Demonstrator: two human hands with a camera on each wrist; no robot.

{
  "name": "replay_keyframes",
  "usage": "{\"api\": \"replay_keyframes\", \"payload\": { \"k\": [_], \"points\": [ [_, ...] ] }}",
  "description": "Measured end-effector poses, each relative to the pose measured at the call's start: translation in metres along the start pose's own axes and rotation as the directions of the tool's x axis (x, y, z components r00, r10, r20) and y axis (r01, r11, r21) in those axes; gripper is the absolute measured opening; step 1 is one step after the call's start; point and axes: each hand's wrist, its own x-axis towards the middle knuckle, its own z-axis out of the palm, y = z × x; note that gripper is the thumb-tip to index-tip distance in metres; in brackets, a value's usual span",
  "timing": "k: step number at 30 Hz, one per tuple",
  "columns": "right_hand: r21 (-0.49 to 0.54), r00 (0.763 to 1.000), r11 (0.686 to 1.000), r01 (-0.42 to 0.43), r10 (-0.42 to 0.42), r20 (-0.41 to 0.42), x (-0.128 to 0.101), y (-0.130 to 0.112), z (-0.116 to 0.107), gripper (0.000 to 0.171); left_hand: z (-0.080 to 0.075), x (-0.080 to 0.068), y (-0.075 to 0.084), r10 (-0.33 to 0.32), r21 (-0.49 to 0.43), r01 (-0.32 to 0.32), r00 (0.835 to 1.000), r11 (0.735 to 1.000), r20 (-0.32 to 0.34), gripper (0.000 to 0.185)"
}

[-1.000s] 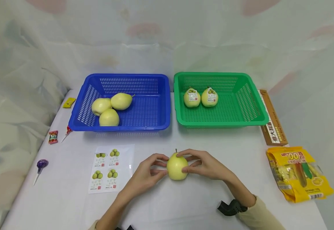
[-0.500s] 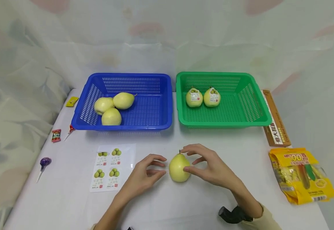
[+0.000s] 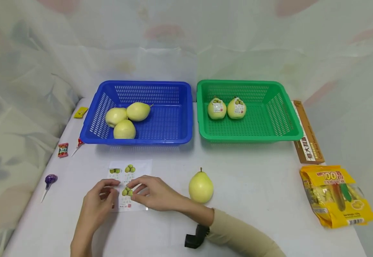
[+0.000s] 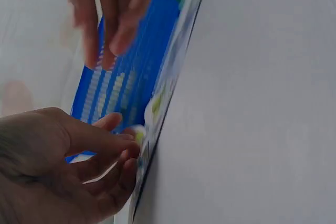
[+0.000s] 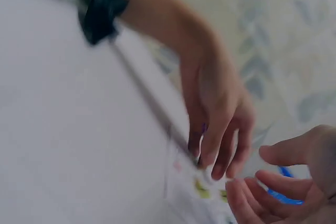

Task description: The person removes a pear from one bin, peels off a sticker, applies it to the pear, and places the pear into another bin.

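A sheet of pear stickers (image 3: pixel 143 167) lies on the table at the left, partly hidden by both hands. Over its left edge is my left hand (image 3: pixel 97 205), fingers bent and thumb apart from the index finger. In the left wrist view the left hand's fingertips (image 4: pixel 128 148) are close to the sheet; contact is unclear. My right hand (image 3: pixel 155 194) hovers over the sheet's lower right, thumb and fingers apart beside a printed label, holding nothing visible. A yellow-green pear (image 3: pixel 200 187) stands upright, stem up, right of the sheet, with no sticker visible on it.
Behind are a blue basket (image 3: pixel 160 141) with three pears and a green basket (image 3: pixel 254 138) with two stickered pears. A brown box (image 3: pixel 308 134) and yellow snack bag (image 3: pixel 337 196) lie right. A purple lollipop (image 3: pixel 49 181) and small wrapped sweets (image 3: pixel 63 150) lie left.
Both hands have left the pear, which stays standing on the table. They have moved left to the sticker sheet. The baskets and their pears are unchanged.
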Motion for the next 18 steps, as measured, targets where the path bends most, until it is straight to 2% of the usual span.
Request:
{"api": "replay_keyframes", "payload": {
  "k": [2, 4, 7, 9, 12, 15, 18],
  "points": [
    [-0.169, 1.0, 0.986, 0.003, -0.004, -0.006, 0.017, 0.004, 0.01, 0.04, -0.004, -0.001, -0.009, -0.006, 0.019, 0.005, 1.0, 1.0, 0.027, 0.026],
    [-0.329, 1.0, 0.944, -0.003, -0.006, -0.027, 0.03, 0.008, 0.017, 0.041, -0.005, -0.002, -0.015, 0.002, 0.008, -0.002, 0.999, 1.0, 0.05, 0.028],
    [-0.464, 0.998, 0.885, -0.029, 0.003, -0.057, 0.042, 0.011, 0.022, 0.037, -0.005, -0.002, -0.018, 0.014, 0.001, -0.014, 0.998, 1.0, 0.061, 0.031],
    [-0.504, 0.997, 0.863, -0.032, -0.005, -0.073, 0.047, 0.013, 0.024, 0.03, -0.005, -0.001, -0.018, 0.016, 0.0, -0.016, 0.997, 1.0, 0.07, 0.033],
    [-0.519, 0.996, 0.855, -0.023, -0.027, -0.089, 0.052, 0.014, 0.025, 0.017, -0.005, 0.0, -0.017, 0.001, 0.008, -0.001, 0.996, 1.0, 0.088, 0.033],
    [-0.492, 0.994, 0.871, -0.01, -0.044, -0.097, 0.054, 0.014, 0.026, 0.006, -0.007, 0.0, -0.015, -0.028, 0.023, 0.025, 0.993, 0.999, 0.119, 0.033],
    [-0.463, 0.991, 0.886, 0.018, -0.077, -0.107, 0.048, 0.011, 0.024, 0.006, -0.008, 0.0, -0.014, -0.044, 0.041, 0.039, 0.989, 0.998, 0.143, 0.033]
  ]
}}
